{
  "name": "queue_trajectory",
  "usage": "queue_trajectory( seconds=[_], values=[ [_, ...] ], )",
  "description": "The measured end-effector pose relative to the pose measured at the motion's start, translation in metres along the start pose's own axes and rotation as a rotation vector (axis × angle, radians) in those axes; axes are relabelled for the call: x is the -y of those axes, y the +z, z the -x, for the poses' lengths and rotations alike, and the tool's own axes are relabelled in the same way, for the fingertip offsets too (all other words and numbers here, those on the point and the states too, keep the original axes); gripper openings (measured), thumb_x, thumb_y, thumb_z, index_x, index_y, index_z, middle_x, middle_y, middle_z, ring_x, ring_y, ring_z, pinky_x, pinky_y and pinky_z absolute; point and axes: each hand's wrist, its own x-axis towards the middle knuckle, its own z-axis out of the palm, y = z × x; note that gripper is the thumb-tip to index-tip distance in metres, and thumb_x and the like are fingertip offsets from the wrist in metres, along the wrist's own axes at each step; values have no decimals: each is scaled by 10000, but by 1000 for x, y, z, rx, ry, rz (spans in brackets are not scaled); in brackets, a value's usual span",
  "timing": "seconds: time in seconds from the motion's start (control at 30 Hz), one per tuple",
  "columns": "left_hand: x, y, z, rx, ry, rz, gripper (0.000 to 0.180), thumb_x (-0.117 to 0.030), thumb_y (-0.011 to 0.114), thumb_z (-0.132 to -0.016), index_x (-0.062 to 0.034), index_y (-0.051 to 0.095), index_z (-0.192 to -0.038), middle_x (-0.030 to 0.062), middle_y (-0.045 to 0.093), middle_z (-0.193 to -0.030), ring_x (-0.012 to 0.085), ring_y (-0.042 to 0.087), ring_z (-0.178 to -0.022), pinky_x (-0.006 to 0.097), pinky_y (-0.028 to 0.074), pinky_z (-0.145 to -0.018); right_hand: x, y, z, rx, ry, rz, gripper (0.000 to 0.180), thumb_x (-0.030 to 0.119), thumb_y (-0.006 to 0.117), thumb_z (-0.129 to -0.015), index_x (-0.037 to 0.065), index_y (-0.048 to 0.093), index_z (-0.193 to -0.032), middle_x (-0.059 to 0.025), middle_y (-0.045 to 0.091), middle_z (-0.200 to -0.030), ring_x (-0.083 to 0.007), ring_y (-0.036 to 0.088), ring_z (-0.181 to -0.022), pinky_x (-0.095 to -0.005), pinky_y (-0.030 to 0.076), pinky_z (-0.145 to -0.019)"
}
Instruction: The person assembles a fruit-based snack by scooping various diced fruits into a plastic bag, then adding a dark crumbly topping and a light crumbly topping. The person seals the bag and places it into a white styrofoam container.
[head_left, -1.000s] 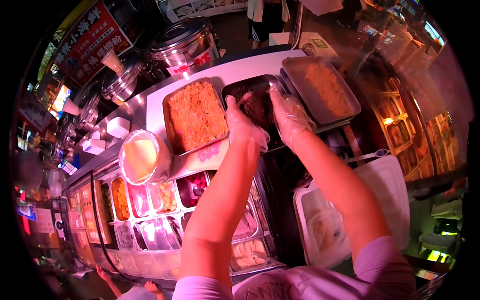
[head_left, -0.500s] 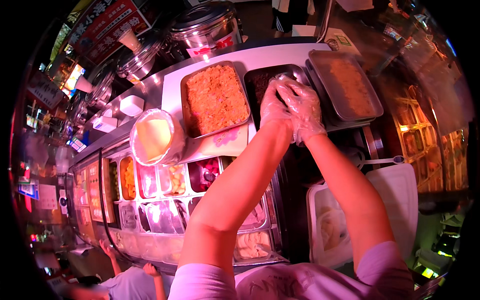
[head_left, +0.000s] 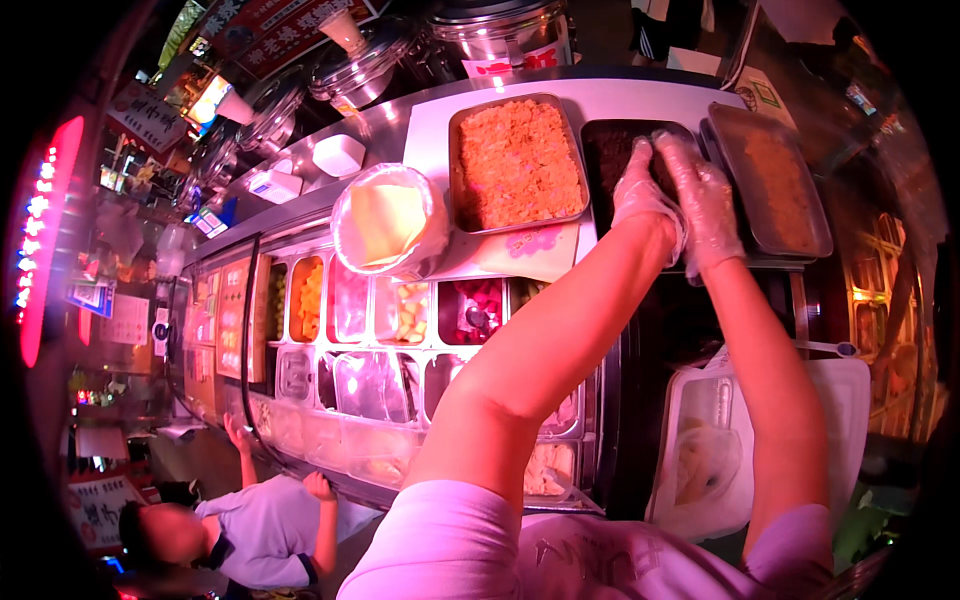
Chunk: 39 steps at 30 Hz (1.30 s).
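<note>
Both my hands wear clear plastic gloves and reach over a metal tray of dark, grainy food. My left hand is on the tray's near side, with its fingers stretched forward toward the dark food. Close beside it, my right hand also has its fingers extended, angled in toward the left. A narrow dark gap shows between the two palms; whether any food lies in it I cannot make out. To the left stands a tray of orange-brown crumbly food. A lidded or film-covered tray is at the right.
A plastic-lined round tub stands left of the trays. Below it, several inset metal pans hold toppings. A white container with a bagged item is under my right forearm. Another person stands at the lower left.
The view has shifted, so the counter and trays sit further right in the picture. My hands, clasped closely over the dark tray before, are now slightly apart with fingers straighter.
</note>
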Motion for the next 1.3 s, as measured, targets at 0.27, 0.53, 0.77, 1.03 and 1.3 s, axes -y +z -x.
queue_trajectory(
  seconds=[0.27, 0.53, 0.77, 1.03, 1.3],
  values=[
    [-14, 9, 29, 250, -137, -254, 740, -715, 369, -959, -147, 539, -1402, 118, 578, -1411, 355, 535, -1296, 563, 388, -1114, -4, -17, -12, -87, 72, -90, 676, 596, 379, -1025, 53, 699, -1269, -152, 647, -1342, -232, 578, -1228, -340, 373, -1113],
    [2, 20, 29, 156, -146, -219, 742, -709, 426, -966, -135, 560, -1415, 79, 579, -1436, 321, 529, -1311, 478, 366, -1153, -6, -9, -5, -223, -163, 236, 681, 565, 318, -1041, 41, 733, -1164, -178, 665, -1298, -341, 560, -1284, -396, 350, -1123],
    [-10, 4, 17, 363, -241, -146, 829, -761, 339, -951, -182, 391, -1542, 43, 392, -1596, 289, 377, -1451, 472, 273, -1211, 9, -23, -16, -185, 51, 63, 656, 596, 308, -1032, 148, 577, -1428, -160, 542, -1477, -273, 478, -1384, -369, 290, -1175],
    [-64, 63, 74, 312, -74, -95, 490, -511, 469, -980, -156, 547, -1309, 89, 551, -1370, 315, 501, -1303, 544, 355, -1130, 17, 3, -33, -306, 199, -997, 589, 474, 460, -1015, -27, 508, -1320, -205, 569, -1285, -321, 544, -1204, -473, 370, -1131],
    [-238, 82, 155, 539, 158, -476, 457, -400, 481, -979, -95, 588, -1302, 166, 591, -1333, 381, 550, -1236, 625, 456, -1040, 63, 165, 27, 390, 391, -1242, 601, 377, 245, -1085, -124, 445, -1353, -275, 569, -1320, -376, 534, -1277, -471, 363, -1182]
  ],
)
